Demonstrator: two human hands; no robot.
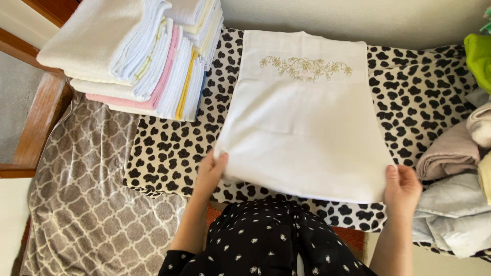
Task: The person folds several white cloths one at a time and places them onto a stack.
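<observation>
I see my left hand point(209, 174) and right hand point(401, 186) each pinching a near corner of the white cloth point(304, 128), fingers seemingly clamped on it.

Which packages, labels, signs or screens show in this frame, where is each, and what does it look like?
None in view: only fabrics.
White cloth: rectangular, gold embroidered motif near its far edge, lying on the spotted cover; left hand and right hand grip its near corners.
Folded stack: far left, white, pink and yellow-edged pieces.
Loose pile: right edge, beige, grey and white.
</observation>
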